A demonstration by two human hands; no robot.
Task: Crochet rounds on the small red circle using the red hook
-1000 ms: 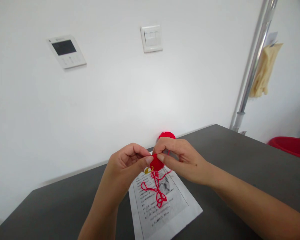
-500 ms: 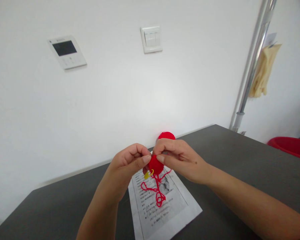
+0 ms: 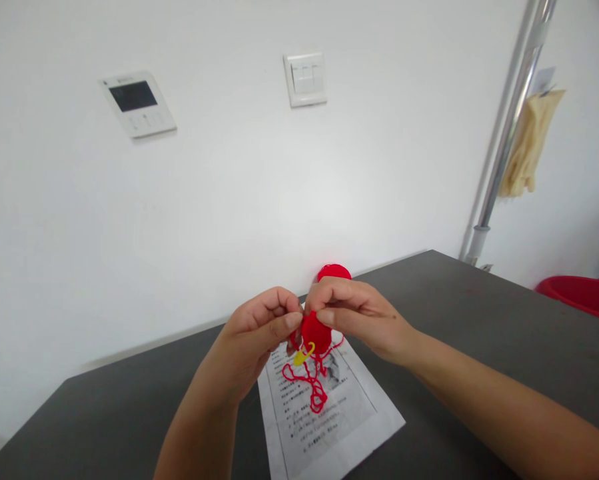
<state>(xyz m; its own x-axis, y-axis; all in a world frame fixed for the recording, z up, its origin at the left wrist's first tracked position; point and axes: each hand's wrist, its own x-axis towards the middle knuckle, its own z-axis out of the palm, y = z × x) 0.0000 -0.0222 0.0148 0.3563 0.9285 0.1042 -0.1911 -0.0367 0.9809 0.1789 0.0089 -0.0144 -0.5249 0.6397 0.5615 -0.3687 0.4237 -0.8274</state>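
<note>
Between my hands hangs a small round red crochet piece (image 3: 317,335), with a yellow stitch marker (image 3: 304,355) clipped near its lower left edge. My right hand (image 3: 356,308) is closed in a pinch on the top of this piece. At its left, my left hand (image 3: 264,333) pinches thumb against forefinger, and a red strand runs by those fingers. Loose red yarn (image 3: 315,393) dangles in loops below, over a printed sheet (image 3: 349,427). A ball of red yarn (image 3: 334,271) sits behind my right hand, partly hidden by it.
The dark table (image 3: 179,400) meets a white wall with a switch plate (image 3: 306,80) and a panel with a screen (image 3: 138,105). At the right stand a metal pole (image 3: 509,127), hanging yellowish gloves (image 3: 532,143) and a red basin (image 3: 579,293).
The crochet piece has dropped slightly and shifted right, away from my left fingertips. More of the yellow marker shows, and a red strand now appears by my left fingers.
</note>
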